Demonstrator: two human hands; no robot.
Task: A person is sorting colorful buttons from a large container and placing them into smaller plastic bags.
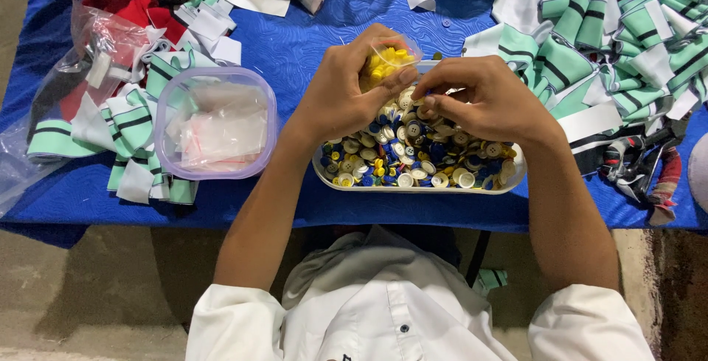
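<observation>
A clear shallow tray full of mixed buttons, white, blue and yellow, sits at the near edge of the blue table. My left hand holds a small clear bag of yellow buttons just above the tray's far side. My right hand hovers over the pile with fingertips pinched together near the bag's mouth; whether a button is between them is too small to tell.
A square clear container with a lilac rim, holding small plastic bags, stands to the left. Mint-green striped fabric pieces lie at the left and in a heap at the right. Scissors rest at the right edge.
</observation>
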